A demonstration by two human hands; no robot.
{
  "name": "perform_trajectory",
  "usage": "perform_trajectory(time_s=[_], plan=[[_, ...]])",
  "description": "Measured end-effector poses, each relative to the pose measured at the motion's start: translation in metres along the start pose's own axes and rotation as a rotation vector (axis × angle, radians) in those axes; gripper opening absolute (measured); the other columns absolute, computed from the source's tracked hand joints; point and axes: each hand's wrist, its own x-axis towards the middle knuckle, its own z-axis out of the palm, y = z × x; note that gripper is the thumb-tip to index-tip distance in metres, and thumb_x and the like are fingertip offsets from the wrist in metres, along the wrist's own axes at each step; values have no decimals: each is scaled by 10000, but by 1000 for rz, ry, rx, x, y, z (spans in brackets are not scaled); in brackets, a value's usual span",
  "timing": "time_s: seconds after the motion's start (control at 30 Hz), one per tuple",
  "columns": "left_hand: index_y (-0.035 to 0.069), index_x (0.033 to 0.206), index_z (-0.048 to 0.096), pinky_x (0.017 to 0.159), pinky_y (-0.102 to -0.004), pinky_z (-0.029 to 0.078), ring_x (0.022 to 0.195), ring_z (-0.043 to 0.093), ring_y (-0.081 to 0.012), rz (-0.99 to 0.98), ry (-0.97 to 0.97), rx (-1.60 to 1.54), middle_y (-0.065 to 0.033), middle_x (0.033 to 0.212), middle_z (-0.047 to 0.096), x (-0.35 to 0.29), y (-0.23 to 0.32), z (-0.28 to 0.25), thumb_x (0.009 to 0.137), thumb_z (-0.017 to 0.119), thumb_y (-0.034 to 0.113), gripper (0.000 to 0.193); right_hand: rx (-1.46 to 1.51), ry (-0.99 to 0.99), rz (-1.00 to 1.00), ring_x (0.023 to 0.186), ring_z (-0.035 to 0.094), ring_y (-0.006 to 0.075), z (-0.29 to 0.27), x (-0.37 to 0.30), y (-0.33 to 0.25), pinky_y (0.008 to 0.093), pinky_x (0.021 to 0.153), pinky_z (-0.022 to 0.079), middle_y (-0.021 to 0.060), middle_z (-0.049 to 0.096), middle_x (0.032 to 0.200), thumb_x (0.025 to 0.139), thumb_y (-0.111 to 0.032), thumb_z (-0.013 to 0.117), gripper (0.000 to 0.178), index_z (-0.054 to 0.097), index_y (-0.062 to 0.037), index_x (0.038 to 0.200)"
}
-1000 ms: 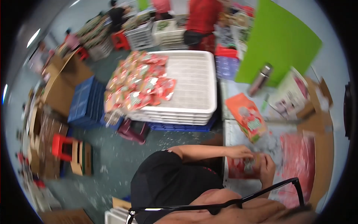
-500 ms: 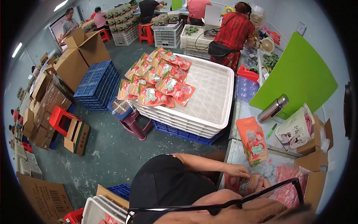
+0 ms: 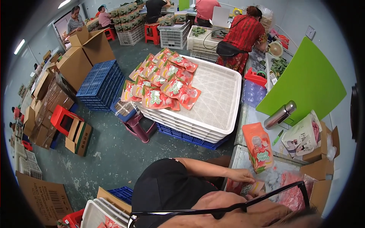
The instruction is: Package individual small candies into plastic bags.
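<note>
A red and tan snack pouch (image 3: 249, 187) with fruit pictures is at the near right, over the table edge. My left hand (image 3: 241, 175) reaches in from the left, its fingers closed on the pouch's upper edge. At the pouch's lower right is my right hand (image 3: 256, 193), its fingertips against the pouch and the rest largely hidden by a dark glasses frame. Just beyond them lies a stack of flat orange-red pouches (image 3: 257, 142). Beside my hands, clear and pink plastic packets (image 3: 291, 186) lie in a heap.
Filled pouches (image 3: 156, 98) lie on stacked white trays (image 3: 216, 110) ahead. A steel flask (image 3: 280, 114), a green knife (image 3: 277, 138), a white bag (image 3: 302, 138) and a green board (image 3: 308, 83) stand or lie along the right table. Blue crates (image 3: 99, 85) and cartons (image 3: 89, 49) are left; several people work farther back.
My right fingers have moved left along the pouch, and the pouch has tilted. The left hand stays at its upper edge. The whole view has shifted slightly.
</note>
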Motion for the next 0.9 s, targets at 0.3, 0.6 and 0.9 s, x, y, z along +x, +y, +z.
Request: perform_trajectory(time_s=[0.3, 0.6, 0.9], plan=[[25, 1406, 231, 711, -311, 517, 853, 615, -157, 168, 454, 201, -111, 1009, 636, 18, 57, -89, 932, 625, 231, 650, -11, -209, -118, 950, 609, 449, -8, -17, -12, 469, 851, 483, 267, 659, 997, 889, -110, 509, 287, 696, -86, 1106], [-22, 1471, 288, 908, -348, 492, 1135, 582, -250, -9, 369, 440, -190, 1278, 570, 37, 107, -173, 801, 767, 276, 876, -827, 151, -680, 997, 588, 417, -20, -26, -23, 419, 877, 466, 268, 599, 1072, 893, 12, 517, 231, 686, -7, 1049], [-28, 1143, 603, 790, -311, 508, 864, 610, -136, -208, -447, 135, -79, 986, 691, 1, 29, 0, 819, 775, 228, 447, -116, 299, -592, 903, 614, 397, 14, -15, -9, 463, 799, 496, 177, 640, 1013, 703, -40, 676, 302, 703, -79, 1001]])
